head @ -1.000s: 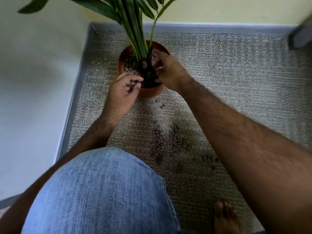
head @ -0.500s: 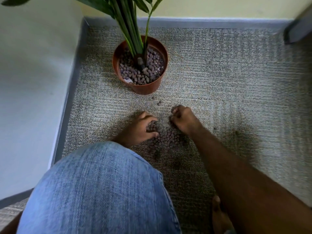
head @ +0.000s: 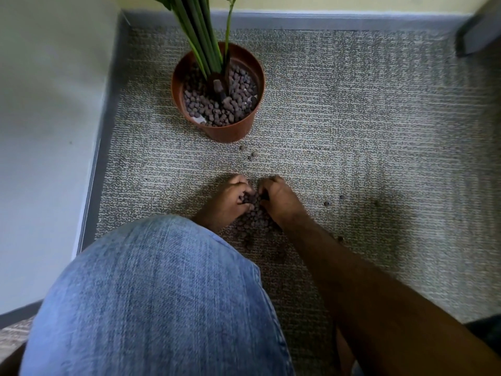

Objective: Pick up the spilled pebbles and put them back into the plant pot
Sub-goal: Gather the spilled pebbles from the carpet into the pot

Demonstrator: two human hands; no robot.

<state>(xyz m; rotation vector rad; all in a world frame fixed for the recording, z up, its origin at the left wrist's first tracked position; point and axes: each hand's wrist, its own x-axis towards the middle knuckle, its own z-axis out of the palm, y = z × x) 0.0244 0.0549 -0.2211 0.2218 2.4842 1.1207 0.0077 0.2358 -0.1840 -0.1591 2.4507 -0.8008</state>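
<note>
A terracotta plant pot [head: 230, 131] stands on the carpet near the corner, with green stems and brown pebbles inside. A pile of spilled pebbles [head: 256, 221] lies on the carpet in front of my knee. My left hand [head: 226, 199] and my right hand [head: 279, 199] rest side by side on the pile, fingers curled inward and cupping pebbles between them. A few stray pebbles [head: 250, 156] lie just below the pot, and others [head: 327, 203] are scattered to the right of my hands.
My knee in blue jeans [head: 162, 294] fills the lower left and hides part of my left arm. A white wall [head: 48, 131] with grey skirting [head: 93, 185] runs along the left. A dark object [head: 479, 36] sits at the top right corner.
Both hands left the pot and came down to the spilled pile. They have since drawn together, closing around pebbles between them.
</note>
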